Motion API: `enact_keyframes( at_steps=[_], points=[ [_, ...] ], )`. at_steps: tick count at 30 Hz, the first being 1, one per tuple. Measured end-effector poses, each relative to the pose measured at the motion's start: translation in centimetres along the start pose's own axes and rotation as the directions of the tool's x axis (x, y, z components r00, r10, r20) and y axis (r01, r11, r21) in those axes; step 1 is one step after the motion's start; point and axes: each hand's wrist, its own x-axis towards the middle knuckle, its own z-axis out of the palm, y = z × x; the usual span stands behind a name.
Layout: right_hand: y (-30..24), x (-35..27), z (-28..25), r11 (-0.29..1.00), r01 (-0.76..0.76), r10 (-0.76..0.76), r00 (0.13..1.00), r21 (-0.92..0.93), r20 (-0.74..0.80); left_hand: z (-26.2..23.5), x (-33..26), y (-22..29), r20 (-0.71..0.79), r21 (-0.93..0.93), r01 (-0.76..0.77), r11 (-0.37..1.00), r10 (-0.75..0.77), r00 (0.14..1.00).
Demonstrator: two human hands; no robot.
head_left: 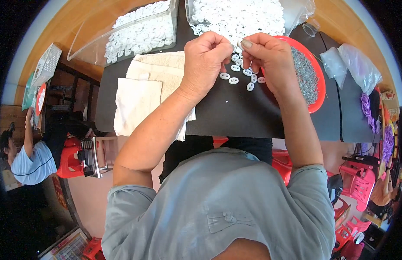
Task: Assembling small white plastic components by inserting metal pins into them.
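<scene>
Over the far part of the dark table (pixel 235 117), my two hands are close together with fingertips pinched. A small white piece (pixel 240 43) shows at the thumb and forefinger of my right hand (pixel 272 58), which is closed on it. My left hand (pixel 207 60) is closed too; what its fingertips hold is too small to make out. Below the hands lie several loose white oval pieces with two holes (pixel 234 80). Right beside my right hand stands a red basin (pixel 321 86) of small grey metal parts (pixel 305 76), its left rim partly hidden by that hand.
Folded cream cloths (pixel 138 99) lie under my left forearm. A clear bin (pixel 174 32) of white pieces stands far left; a large heap of white pieces (pixel 240 17) is straight ahead. Plastic bags (pixel 359 67) lie at right. Another person (pixel 34 160) works at far left.
</scene>
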Motion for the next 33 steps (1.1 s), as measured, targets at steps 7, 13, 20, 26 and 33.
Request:
enact_keyframes(
  at_steps=[7, 13, 20, 26, 33],
  points=[
    [0.1, -0.1, 0.0, 0.997, 0.021, -0.022, 1.0, -0.071, -0.016, -0.4, 0.0, 0.3, 0.028, 0.034, 0.028, 0.999, -0.029, 0.999],
    [0.1, -0.2, 0.0, 0.999, 0.029, -0.03, 0.999, -0.022, -0.017, -0.5, -0.1, 0.5, 0.042, 0.101, -0.026, 0.995, 0.022, 0.999],
    [0.0, -0.2, 0.1, 0.999, 0.022, -0.022, 1.0, -0.036, -0.012, -0.3, 0.0, 0.3, 0.031, 0.06, -0.057, 0.997, 0.056, 0.998],
    [0.3, -0.4, 1.0, 1.0, -0.007, 0.007, 1.0, -0.028, 0.002, -0.5, 0.0, 0.4, 0.049, 0.053, -0.025, 0.998, 0.023, 0.999],
    [-0.2, -0.2, -0.1, 1.0, 0.01, -0.01, 1.0, 0.004, 0.027, -0.3, 0.4, 1.0, 0.131, -0.252, 0.142, 0.957, -0.112, 0.985]
  ],
)
